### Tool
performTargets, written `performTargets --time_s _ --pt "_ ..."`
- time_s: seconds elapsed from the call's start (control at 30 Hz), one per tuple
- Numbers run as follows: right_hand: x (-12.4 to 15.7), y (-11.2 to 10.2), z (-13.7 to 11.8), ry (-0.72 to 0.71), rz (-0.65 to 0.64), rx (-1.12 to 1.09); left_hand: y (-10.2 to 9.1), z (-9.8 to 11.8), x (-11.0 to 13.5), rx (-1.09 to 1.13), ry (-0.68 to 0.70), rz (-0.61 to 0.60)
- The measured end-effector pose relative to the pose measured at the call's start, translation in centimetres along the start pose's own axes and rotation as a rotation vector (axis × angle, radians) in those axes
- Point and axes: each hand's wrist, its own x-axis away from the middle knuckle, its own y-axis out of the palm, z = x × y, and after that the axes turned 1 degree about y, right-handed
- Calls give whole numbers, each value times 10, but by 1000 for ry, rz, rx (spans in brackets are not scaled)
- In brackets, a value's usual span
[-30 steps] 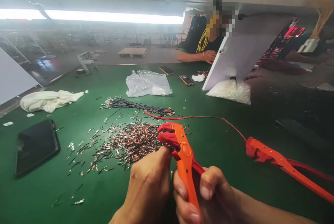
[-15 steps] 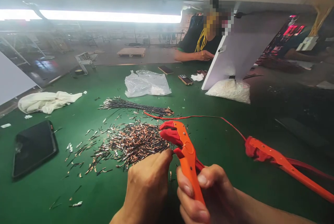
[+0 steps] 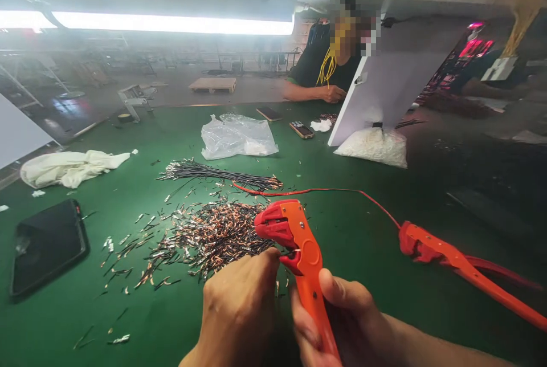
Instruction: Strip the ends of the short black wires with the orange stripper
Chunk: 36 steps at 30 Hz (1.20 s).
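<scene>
My right hand is wrapped round the handles of an orange-and-red wire stripper, tilted up to the left. Its red upper jaw gapes at the tip. Close against the lower red notch is my left hand, back towards me and fingers curled in. A thin bit of wire shows between that fist and the notch; the rest of it is hidden. Behind the fist spreads a heap of short black wire offcuts with copper and silvery ends. Farther back lies a bundle of black wires.
A second orange stripper lies at right, a red cord running from its tip. Phone and white cloth lie left. Plastic bags and a slanted white board stand behind; a co-worker's arm rests across.
The stripper's head has shifted slightly left and its handles look closer to upright. My right thumb has moved up a little. The left fist stays by the notch; the view has shifted slightly.
</scene>
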Motion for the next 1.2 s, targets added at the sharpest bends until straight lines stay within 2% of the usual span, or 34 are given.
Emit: performTargets --time_s 0.13,0.23,0.3,0.43,0.5,0.6,0.7,0.93,1.13,1.2 --pt "1 6 1 25 123 60 -3 0 2 50 2 -61" --pt "1 9 -1 22 139 88 -3 0 3 87 -21 -83" --pt "0 8 -4 -6 108 63 -1 0 4 103 -27 -80" --pt "-5 -1 -8 39 -59 -121 7 -3 7 133 -72 -75" --pt "-7 -6 -5 14 -91 -93 10 -6 10 147 -100 -92" --pt "-8 -10 2 -106 2 4 11 -8 13 168 -126 -134" --pt "-7 -12 6 -77 81 32 10 -8 15 165 -152 -174" --pt "-8 -13 2 -14 121 58 9 -6 14 -38 -140 -202" --pt "-7 -8 -6 -5 159 38 4 -8 4 -215 -210 -339" --pt "-7 -3 -12 10 165 36 1 -11 0 -235 -222 -322"
